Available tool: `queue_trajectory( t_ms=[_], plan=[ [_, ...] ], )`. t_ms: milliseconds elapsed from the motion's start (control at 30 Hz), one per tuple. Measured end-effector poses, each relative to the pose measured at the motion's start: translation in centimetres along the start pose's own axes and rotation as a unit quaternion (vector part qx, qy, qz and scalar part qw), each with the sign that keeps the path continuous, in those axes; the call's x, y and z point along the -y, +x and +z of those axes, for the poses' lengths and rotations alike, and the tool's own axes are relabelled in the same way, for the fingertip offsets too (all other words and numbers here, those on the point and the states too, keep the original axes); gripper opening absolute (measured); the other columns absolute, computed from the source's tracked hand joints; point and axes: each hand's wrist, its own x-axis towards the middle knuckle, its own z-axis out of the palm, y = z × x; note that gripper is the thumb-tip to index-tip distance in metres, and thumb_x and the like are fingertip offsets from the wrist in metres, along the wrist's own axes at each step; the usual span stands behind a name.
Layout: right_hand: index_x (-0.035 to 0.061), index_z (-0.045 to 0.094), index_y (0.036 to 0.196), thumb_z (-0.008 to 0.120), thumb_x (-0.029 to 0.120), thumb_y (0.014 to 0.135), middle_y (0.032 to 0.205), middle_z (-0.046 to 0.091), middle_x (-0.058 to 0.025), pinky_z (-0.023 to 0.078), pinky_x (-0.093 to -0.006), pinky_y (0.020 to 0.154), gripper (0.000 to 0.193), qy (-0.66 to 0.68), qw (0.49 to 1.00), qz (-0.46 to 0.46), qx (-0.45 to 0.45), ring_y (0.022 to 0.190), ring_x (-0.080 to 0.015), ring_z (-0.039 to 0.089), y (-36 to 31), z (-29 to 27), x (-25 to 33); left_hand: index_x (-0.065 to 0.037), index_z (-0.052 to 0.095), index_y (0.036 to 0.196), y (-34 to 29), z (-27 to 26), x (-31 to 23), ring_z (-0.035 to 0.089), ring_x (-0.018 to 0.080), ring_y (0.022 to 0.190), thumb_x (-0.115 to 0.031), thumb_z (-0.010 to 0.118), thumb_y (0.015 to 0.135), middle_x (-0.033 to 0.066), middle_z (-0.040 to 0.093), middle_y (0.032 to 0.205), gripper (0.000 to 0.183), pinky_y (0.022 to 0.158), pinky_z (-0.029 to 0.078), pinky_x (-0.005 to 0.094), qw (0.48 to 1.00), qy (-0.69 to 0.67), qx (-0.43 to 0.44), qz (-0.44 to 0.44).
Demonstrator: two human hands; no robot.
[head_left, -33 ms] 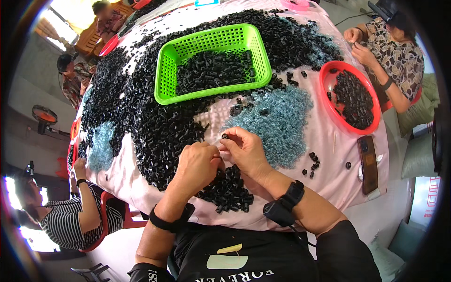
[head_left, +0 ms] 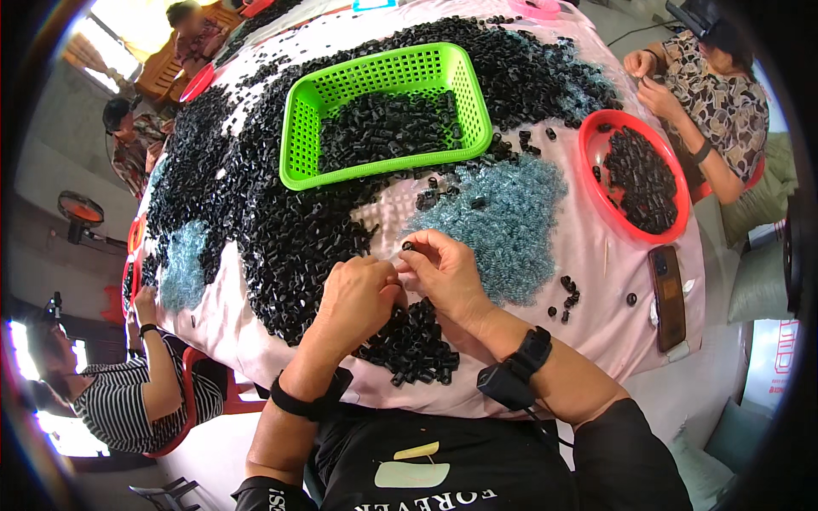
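Note:
My right hand [head_left: 445, 277] pinches a small round black plastic piece [head_left: 408, 247] between thumb and forefinger. Close beside it, my left hand [head_left: 360, 294] is closed with its fingers curled under; what they hold, if anything, is hidden. The fingertips of both hands nearly meet over the table. Just beneath them lies a small heap of short black plastic tubes [head_left: 417, 345]. To the right of my right hand spreads a pile of clear bluish coil springs [head_left: 511, 230]. A larger mass of black plastic pieces [head_left: 294, 255] lies to the left of my left hand.
A green perforated basket [head_left: 388, 162] with black parts stands beyond my hands. On the right are a red basin [head_left: 682, 223] of black parts and a phone [head_left: 669, 298]. Several people sit around the pink-covered table [head_left: 588, 341]. A few loose black pieces [head_left: 569, 298] lie near my right forearm.

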Motion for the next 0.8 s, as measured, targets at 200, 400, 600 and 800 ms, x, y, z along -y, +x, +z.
queue_trajectory(
  t_ms=[200,400,600,800],
  plan=[
    [-0.0017,0.067,0.108,0.065,0.004,0.096,0.089,0.073,-0.0077,0.057,-0.0254,0.065,0.014,0.023,0.999,0.031,-0.009,0.077,-0.0106,0.070,0.0,0.1,-0.1,-0.001,0.069,0.093,0.1,0.5,0.7,0.069,0.0359,0.081,-0.002,0.067,0.082,0.0168,0.069,0.085,0.011,0.073,0.056,0.0415,0.995,-0.029,-0.085,-0.043],
    [-0.0007,0.067,0.109,0.065,0.004,0.096,0.089,0.072,-0.0065,0.057,-0.0259,0.065,0.014,0.011,1.000,0.021,-0.010,0.079,-0.0100,0.070,-0.1,0.1,0.1,-0.001,0.071,0.097,0.1,0.6,0.9,0.068,0.0348,0.082,-0.002,0.070,0.081,0.0150,0.066,0.086,0.016,0.073,0.055,0.0408,0.996,-0.053,-0.076,0.000],
    [0.0011,0.068,0.112,0.065,0.004,0.097,0.087,0.071,-0.0056,0.057,-0.0261,0.063,0.016,0.023,1.000,0.002,-0.010,0.077,-0.0095,0.069,-0.3,0.3,0.8,-0.003,0.072,0.098,0.2,1.3,1.1,0.064,0.0357,0.086,-0.002,0.069,0.080,0.0137,0.065,0.088,0.018,0.077,0.052,0.0443,0.995,0.019,-0.086,0.042],
    [0.0007,0.069,0.112,0.066,0.003,0.095,0.084,0.073,-0.0058,0.055,-0.0250,0.060,0.017,-0.018,1.000,-0.015,0.009,0.075,-0.0086,0.069,-0.3,-0.1,1.0,0.000,0.068,0.101,0.8,1.4,1.3,0.066,0.0343,0.083,-0.001,0.066,0.083,0.0151,0.066,0.087,0.018,0.076,0.053,0.0419,0.993,-0.011,-0.115,0.009]
  ],
)
